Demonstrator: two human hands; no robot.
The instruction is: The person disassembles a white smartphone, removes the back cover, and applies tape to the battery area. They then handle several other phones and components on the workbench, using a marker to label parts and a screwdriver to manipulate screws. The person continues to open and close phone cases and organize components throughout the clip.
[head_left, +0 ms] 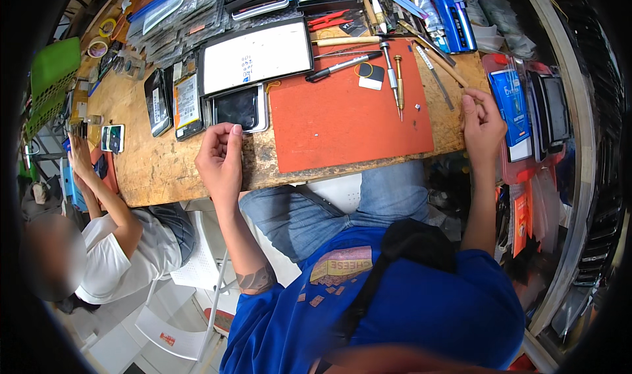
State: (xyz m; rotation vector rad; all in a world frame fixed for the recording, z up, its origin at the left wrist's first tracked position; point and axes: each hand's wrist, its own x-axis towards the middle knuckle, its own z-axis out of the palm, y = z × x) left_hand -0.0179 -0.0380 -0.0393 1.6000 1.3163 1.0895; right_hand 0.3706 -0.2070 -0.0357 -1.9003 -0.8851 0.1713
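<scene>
My left hand [220, 163] rests at the table's front edge, its fingers curled in and the thumb laid against them; nothing shows in it. Just beyond it lies a phone [236, 109] with a dark screen, partly covered by a white panel [257, 57] in a dark frame. At the table's right edge, my right hand [484, 125] is loosely curled with no object visible in it. Its fingertips are close to the end of a wooden stick [442, 65]; whether they touch cannot be told. Between my hands lies an orange mat [349, 127] bearing two screwdrivers [399, 84], a black-and-silver pen [343, 66] and a small white-and-black card [370, 76].
Phone parts [187, 104] lie left of the white panel. Plastic sleeves [178, 28] and red pliers [329, 20] crowd the back. A blue battery package [510, 114] stands in a bin at right. Another person [131, 249] sits at left near a phone [112, 138].
</scene>
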